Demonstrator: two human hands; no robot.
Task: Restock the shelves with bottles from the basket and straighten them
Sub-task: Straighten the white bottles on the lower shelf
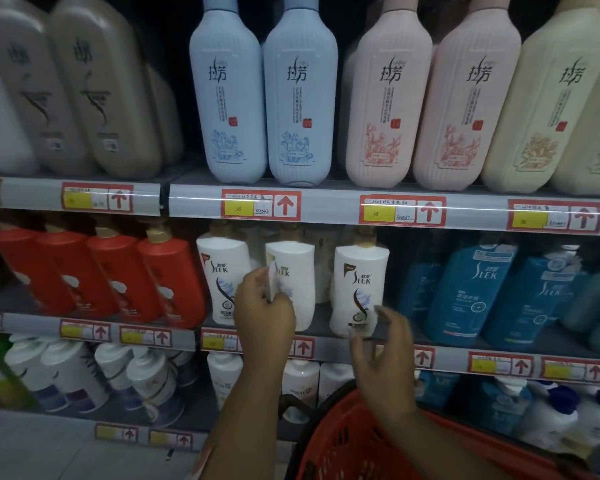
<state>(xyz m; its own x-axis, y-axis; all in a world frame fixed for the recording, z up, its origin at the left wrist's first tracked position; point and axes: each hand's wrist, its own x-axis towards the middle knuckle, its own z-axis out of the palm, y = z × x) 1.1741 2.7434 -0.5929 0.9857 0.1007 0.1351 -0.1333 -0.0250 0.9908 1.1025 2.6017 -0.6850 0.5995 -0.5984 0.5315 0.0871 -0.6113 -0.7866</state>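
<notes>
Three white SLEK bottles stand on the middle shelf (447, 355). My left hand (265, 311) grips the middle white bottle (293, 271) at its lower left side; that bottle is turned slightly. My right hand (383, 344) hovers with loosely curled fingers just in front of the base of the right white bottle (359, 285) and holds nothing. The left white bottle (222, 275) stands beside my left hand. The red basket (354, 445) hangs at the bottom, under my right forearm; its contents are hidden.
Red bottles (118, 271) fill the middle shelf's left part, blue SLEK bottles (465, 292) its right. Tall blue, pink and cream bottles (300, 98) line the top shelf. White bottles (84, 375) crowd the bottom shelf. Price tags run along each shelf edge.
</notes>
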